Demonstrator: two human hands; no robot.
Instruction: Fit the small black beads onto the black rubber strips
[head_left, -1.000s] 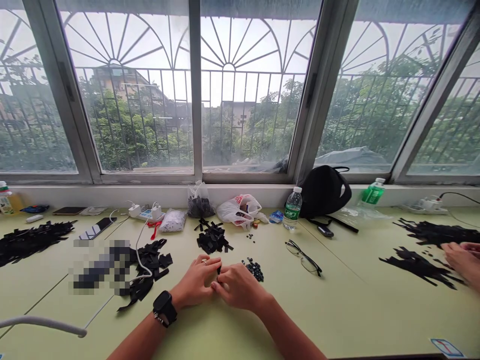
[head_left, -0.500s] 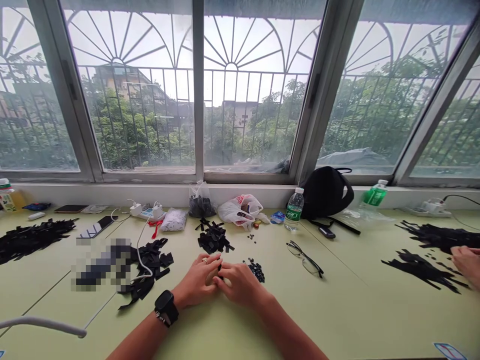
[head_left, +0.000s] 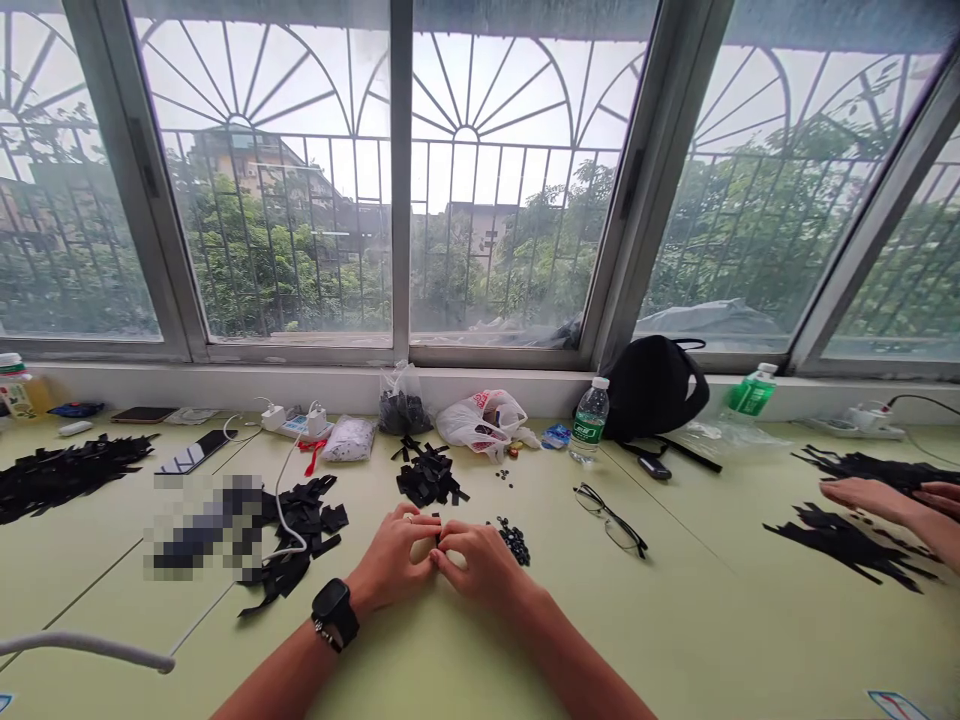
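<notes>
My left hand point(head_left: 394, 560), with a black watch point(head_left: 334, 612) on its wrist, meets my right hand point(head_left: 480, 568) at the fingertips, low over the table. Between their pinched fingers is a small black strip point(head_left: 437, 519), mostly covered by the fingers. Just beyond lies a heap of short black strips point(head_left: 431, 478). Small round black pieces point(head_left: 514, 540), which look like snaps or buttons, sit in a pile beside my right hand. A few more loose pieces point(head_left: 504, 478) lie farther back. To the left, more black strips point(head_left: 304, 535) are spread out under a cable.
Eyeglasses point(head_left: 611, 520) and a water bottle point(head_left: 589, 420) are right of my hands. Plastic bags point(head_left: 487, 425) and a black backpack point(head_left: 652, 388) line the windowsill. A white cable point(head_left: 281, 500) crosses the left side. At far right, another person's hand point(head_left: 870, 495) is over black strips point(head_left: 840, 540).
My fingertips have shifted slightly around the black strip; both hands stay in place. At far right, the other person's hand has reached farther left over the strips.
</notes>
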